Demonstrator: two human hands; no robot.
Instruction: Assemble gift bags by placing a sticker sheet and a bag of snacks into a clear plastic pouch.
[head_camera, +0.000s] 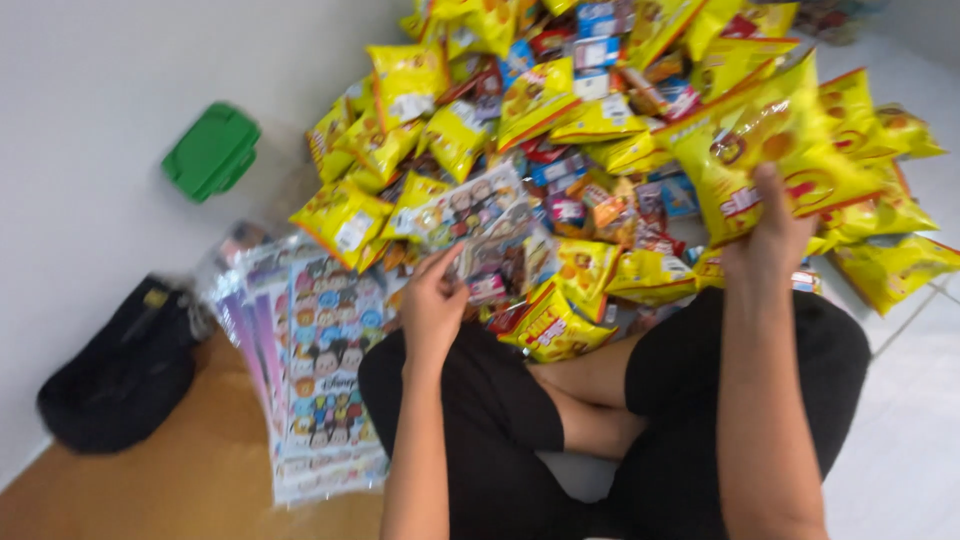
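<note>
My left hand (432, 300) grips a clear packet of colourful cartoon stickers (478, 215) by its lower edge, lifted above the heap. My right hand (768, 235) holds a large yellow snack bag (775, 150) from below, raised over the pile. I sit cross-legged in black shorts (500, 420). Right in front of my knees lies a small yellow snack bag (553, 328). The frame is motion-blurred, so finger detail is soft.
A big heap of yellow snack bags and small colourful packets (590, 110) covers the floor ahead. A stack of cartoon sticker sheets (325, 380) lies at my left. A black bag (125, 365) and a green lidded box (212, 150) sit by the white wall.
</note>
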